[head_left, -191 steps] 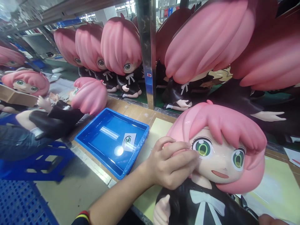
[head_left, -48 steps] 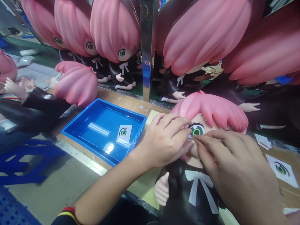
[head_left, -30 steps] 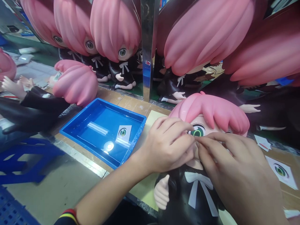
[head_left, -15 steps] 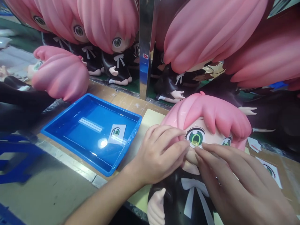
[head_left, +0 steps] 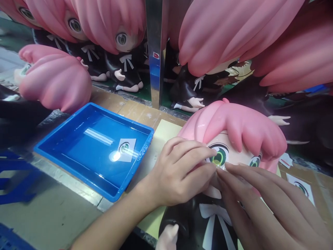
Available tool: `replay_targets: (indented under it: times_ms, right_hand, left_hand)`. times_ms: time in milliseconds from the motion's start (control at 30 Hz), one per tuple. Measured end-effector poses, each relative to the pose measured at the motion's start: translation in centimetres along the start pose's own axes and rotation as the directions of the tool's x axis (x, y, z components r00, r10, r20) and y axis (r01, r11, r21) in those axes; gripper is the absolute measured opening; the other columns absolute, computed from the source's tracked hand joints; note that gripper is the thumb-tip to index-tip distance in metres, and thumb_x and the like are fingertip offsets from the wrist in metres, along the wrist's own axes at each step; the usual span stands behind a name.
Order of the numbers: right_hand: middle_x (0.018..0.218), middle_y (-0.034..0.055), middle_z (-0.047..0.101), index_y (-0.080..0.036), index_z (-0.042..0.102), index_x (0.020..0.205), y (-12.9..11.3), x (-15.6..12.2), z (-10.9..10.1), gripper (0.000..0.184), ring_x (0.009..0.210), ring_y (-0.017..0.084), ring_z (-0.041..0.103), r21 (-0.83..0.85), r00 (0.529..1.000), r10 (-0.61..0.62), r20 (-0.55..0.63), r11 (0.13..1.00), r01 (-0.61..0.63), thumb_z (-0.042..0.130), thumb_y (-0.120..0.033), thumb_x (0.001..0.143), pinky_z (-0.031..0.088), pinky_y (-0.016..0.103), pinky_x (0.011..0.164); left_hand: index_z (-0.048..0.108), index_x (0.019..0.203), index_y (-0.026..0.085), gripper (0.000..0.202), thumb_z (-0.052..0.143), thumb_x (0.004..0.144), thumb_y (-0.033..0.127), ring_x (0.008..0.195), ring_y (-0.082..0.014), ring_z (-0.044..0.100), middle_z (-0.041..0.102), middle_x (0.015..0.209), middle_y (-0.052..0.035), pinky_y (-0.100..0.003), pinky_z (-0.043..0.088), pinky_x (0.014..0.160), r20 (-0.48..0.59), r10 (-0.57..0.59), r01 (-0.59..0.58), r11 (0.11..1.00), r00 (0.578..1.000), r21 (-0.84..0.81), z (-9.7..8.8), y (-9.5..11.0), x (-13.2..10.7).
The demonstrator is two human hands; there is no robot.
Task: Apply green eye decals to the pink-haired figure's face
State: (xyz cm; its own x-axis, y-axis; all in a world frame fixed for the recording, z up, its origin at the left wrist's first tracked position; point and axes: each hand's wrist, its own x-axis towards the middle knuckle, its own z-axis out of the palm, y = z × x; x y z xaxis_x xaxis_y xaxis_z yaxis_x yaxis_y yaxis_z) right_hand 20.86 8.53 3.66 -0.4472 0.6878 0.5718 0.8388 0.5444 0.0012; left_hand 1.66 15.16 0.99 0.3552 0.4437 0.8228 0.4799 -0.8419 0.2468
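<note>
A large figure with pink hair (head_left: 249, 121) and a black dress with a white bow (head_left: 214, 211) lies face up in front of me. A green eye decal (head_left: 219, 157) is on its face, beneath my fingers. My left hand (head_left: 184, 170) touches the decal's left and lower edges, its fingers stretched out and a little apart. My right hand (head_left: 262, 198) rests its fingertips at the decal's lower right edge, fingers extended. Neither hand is wrapped round anything. The figure's other green eye (head_left: 255, 160) shows partly, above my right fingers. Its mouth area is mostly hidden.
Left of the figure stands a blue tray (head_left: 75, 170) of water with an eye decal sheet (head_left: 127, 150) in it. Another decal sheet (head_left: 301, 189) lies at the right. Several similar figures stand behind a metal post (head_left: 156, 62); one pink-haired figure (head_left: 57, 76) lies at left.
Both hands have shifted slightly over the eye, the left fingers moving a little right and covering more of its upper left. The view has moved slightly.
</note>
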Motion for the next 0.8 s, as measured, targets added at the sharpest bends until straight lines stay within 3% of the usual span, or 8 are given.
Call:
replay_targets:
  times_ms: [267, 400, 567, 667, 800]
  right_hand:
    - [0.12, 0.0144, 0.064, -0.007, 0.069, 0.114, 0.1, -0.3, -0.2, 0.028, 0.106, 0.033, 0.062, -0.014, 1.0, -0.002, -0.016, 1.0, 0.002, 0.071, -0.007, 0.087, 0.049, 0.046, 0.093]
    - [0.122, 0.0153, 0.063, -0.007, 0.069, 0.115, 0.3, -0.6, 0.0, 0.027, 0.109, 0.034, 0.061, -0.006, 1.0, 0.016, -0.013, 1.0, -0.016, 0.069, -0.008, 0.088, 0.048, 0.045, 0.094]
    - [0.126, 0.0211, 0.06, -0.002, 0.068, 0.114, 1.1, -0.9, 0.3, 0.026, 0.114, 0.031, 0.059, 0.045, 0.999, -0.049, 0.021, 0.998, 0.048, 0.053, -0.016, 0.099, 0.046, 0.044, 0.099]
    - [0.123, 0.017, 0.063, -0.005, 0.068, 0.114, 1.3, -0.8, 0.3, 0.023, 0.112, 0.031, 0.062, 0.054, 0.998, -0.058, 0.014, 0.997, 0.058, 0.064, -0.016, 0.094, 0.049, 0.042, 0.095]
    - [0.122, 0.012, 0.065, -0.009, 0.067, 0.12, 1.6, -0.6, 0.4, 0.036, 0.107, 0.031, 0.064, 0.04, 0.996, -0.085, -0.013, 0.996, 0.086, 0.074, -0.009, 0.085, 0.052, 0.042, 0.09]
  left_hand:
    - [0.073, 0.088, 0.013, 0.013, 0.077, 0.075, 0.011, 0.097, -0.0189, 0.072, 0.08, 0.096, -0.0035, -0.036, 0.056, 0.085, -0.046, 0.135, -0.133, 0.99, 0.99, 0.049, 0.1, 0.0, 0.1]
    - [0.074, 0.086, 0.012, 0.013, 0.076, 0.073, 0.01, 0.098, -0.0192, 0.071, 0.08, 0.094, -0.0052, -0.037, 0.056, 0.084, -0.063, 0.157, -0.155, 0.988, 0.986, 0.022, 0.0, 0.1, -0.3]
    - [0.075, 0.086, 0.012, 0.011, 0.076, 0.075, 0.013, 0.098, -0.0181, 0.068, 0.077, 0.094, -0.0056, -0.035, 0.054, 0.084, -0.101, 0.11, -0.109, 0.994, 0.989, 0.017, 0.1, -0.1, -1.2]
    - [0.076, 0.092, 0.012, 0.02, 0.08, 0.073, 0.018, 0.099, -0.0196, 0.066, 0.076, 0.096, -0.0071, -0.037, 0.053, 0.085, -0.079, 0.079, -0.076, 0.996, 0.994, 0.041, 0.0, -0.3, -1.5]
    - [0.075, 0.095, 0.012, 0.019, 0.077, 0.077, 0.016, 0.101, -0.0195, 0.066, 0.077, 0.097, -0.007, -0.037, 0.053, 0.086, -0.041, 0.076, -0.074, 0.996, 0.996, 0.046, -0.1, -0.3, -1.3]
